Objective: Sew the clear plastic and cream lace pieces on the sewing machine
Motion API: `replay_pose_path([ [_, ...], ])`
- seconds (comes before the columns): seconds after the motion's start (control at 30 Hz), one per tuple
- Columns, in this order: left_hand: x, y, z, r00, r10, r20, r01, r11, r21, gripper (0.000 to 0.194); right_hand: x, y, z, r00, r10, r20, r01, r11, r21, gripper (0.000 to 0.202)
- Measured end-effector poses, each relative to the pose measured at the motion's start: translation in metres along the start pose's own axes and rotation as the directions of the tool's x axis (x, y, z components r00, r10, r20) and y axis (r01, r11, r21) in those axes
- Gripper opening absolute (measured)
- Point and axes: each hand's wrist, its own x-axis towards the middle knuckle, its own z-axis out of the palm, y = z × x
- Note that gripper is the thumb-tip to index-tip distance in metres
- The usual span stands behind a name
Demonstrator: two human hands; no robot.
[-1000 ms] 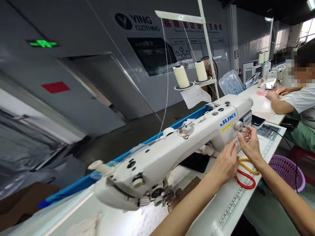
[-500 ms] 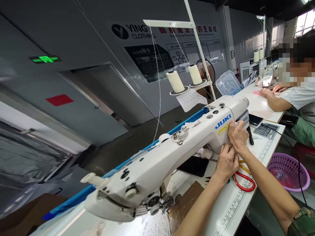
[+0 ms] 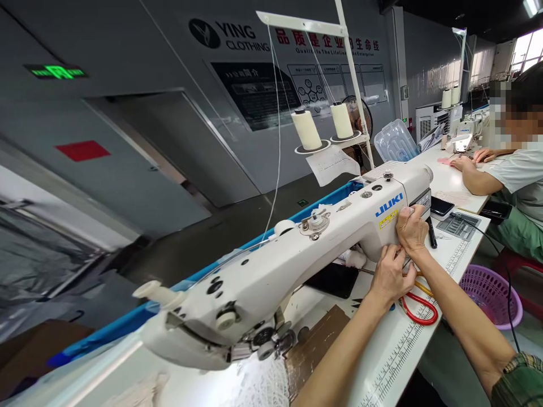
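Observation:
A white JUKI sewing machine [image 3: 297, 243] lies diagonally across the view. At the lower part of its pillar, my left hand [image 3: 390, 274] has curled fingers pinched together. My right hand [image 3: 412, 230] is just above and right of it, fingers bent against the machine body below the control panel [image 3: 422, 199]. What the fingertips hold is hidden from me. Red-handled scissors [image 3: 419, 316] lie on the table under my hands. White lace fabric [image 3: 267, 379] sits under the lit needle area.
Two thread cones [image 3: 307, 131] stand on a rack behind the machine. A black phone [image 3: 335, 281] and a brown board [image 3: 316, 345] lie under the arm. Beyond the table edge is a purple basket [image 3: 487, 297]. A co-worker [image 3: 521, 169] sits at another machine, right.
The view has shifted slightly. My hands stay at the machine's pillar, and the left thumb appears a little farther from the other fingers. Nothing on the table has visibly moved.

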Motion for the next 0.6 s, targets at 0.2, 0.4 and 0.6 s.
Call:
replay_pose_path([
  [0.2, -0.0015, 0.0011, 0.0018, 1.000, -0.018, -0.020, 0.017, 1.000, -0.024, 0.023, 0.0008, -0.0004, -0.0012, 1.000, -0.005, 0.007, 0.005, 1.000, -0.001, 0.038],
  [0.4, -0.0038, 0.0015, 0.0024, 1.000, -0.024, -0.007, 0.024, 0.999, -0.034, 0.034, 0.0023, 0.0008, -0.0031, 0.999, -0.021, 0.027, 0.021, 1.000, 0.005, 0.038],
  [0.6, -0.0018, 0.0041, 0.0004, 0.999, -0.020, -0.041, 0.018, 0.999, -0.028, 0.025, 0.0008, -0.0020, -0.0046, 0.999, -0.006, 0.045, 0.006, 1.000, 0.008, 0.038],
])
